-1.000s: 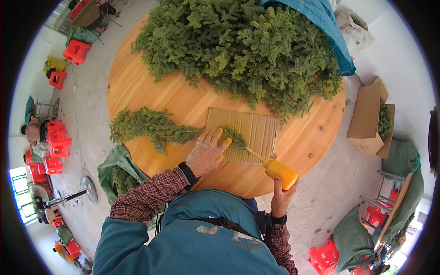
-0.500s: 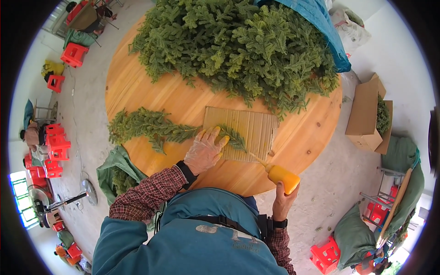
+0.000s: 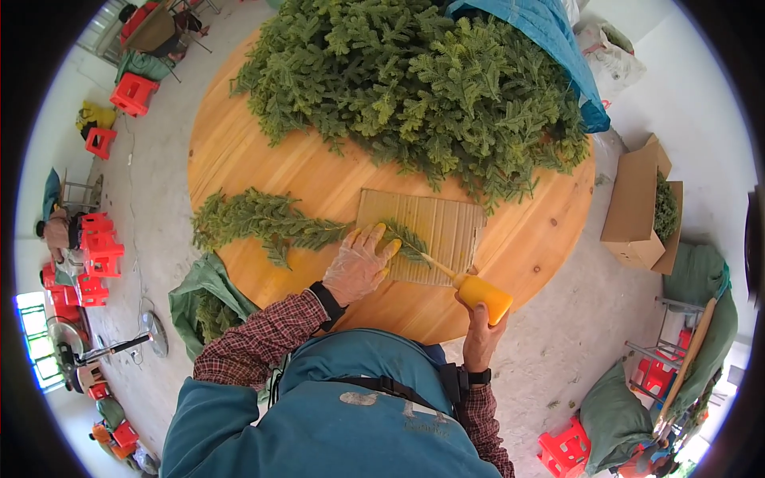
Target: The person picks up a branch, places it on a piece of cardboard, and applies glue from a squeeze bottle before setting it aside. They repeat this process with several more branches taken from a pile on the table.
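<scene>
My left hand [image 3: 356, 269], in a thin clear glove with yellow-stained fingertips, presses a green fir sprig [image 3: 409, 237] down against a flat piece of corrugated cardboard [image 3: 450, 219]. Its fingers lie across the stem and hold it. In my right hand [image 3: 480, 341] is a yellow-orange squeeze bottle [image 3: 486, 298], tilted so that its long thin nozzle points up and left. The nozzle's tip is at the right end of the sprig; whether it touches cannot be made out. More fir branches [image 3: 259, 219] lie on the round wooden table, left of my left hand.
A large heap of fir branches [image 3: 414, 88] covers the far side of the table [image 3: 319, 167], partly under a blue sheet [image 3: 558, 48]. An open cardboard box [image 3: 633, 199] stands at the right. A green sack [image 3: 211, 307] sits by the table's left edge. Red stools [image 3: 134, 94] stand around.
My right hand has moved left and slightly up with the bottle, bringing the nozzle over the tip of the sprig. My left hand stays on the sprig.
</scene>
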The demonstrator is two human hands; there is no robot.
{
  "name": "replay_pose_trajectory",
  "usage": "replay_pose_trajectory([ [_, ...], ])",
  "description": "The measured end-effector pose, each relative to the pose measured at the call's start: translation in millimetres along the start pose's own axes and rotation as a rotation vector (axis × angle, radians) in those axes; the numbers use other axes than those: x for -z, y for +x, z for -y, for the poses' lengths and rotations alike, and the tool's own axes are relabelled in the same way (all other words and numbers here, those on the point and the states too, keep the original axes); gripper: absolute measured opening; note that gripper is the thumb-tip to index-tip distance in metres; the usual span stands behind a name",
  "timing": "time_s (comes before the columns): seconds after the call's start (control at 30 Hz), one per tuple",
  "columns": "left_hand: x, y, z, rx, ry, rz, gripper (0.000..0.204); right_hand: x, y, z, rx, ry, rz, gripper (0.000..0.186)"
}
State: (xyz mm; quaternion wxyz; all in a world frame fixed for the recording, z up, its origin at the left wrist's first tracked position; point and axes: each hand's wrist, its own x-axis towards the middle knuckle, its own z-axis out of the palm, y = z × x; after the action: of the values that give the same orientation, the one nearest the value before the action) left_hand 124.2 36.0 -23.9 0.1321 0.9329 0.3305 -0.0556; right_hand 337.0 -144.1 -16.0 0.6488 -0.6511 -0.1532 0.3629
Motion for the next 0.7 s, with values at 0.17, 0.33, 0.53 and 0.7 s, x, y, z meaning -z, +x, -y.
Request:
replay_pose_trajectory([
  [0.17, 0.7, -1.1, 0.4, 0.004, -0.001, 0.002, 0.063, -7.6, -5.7, 2.2, 0.011, 0.112, -0.028, 0.036],
  [0.33, -1.1, -0.8, 1.1, -0.001, 0.0, -0.001, 0.063, -1.9, -8.7, 3.9, 0.008, 0.11, -0.025, 0.036],
  [0.53, 1.4, -0.8, 0.4, -0.011, 0.008, -0.003, 0.063, 7.8, -12.7, 6.1, 0.012, 0.187, -0.06, 0.04],
  [0.7, 5.1, 1.3, 0.2, -0.013, 0.005, 0.011, 0.062, 22.6, -17.4, 4.1, 0.016, 0.17, -0.056, 0.043],
])
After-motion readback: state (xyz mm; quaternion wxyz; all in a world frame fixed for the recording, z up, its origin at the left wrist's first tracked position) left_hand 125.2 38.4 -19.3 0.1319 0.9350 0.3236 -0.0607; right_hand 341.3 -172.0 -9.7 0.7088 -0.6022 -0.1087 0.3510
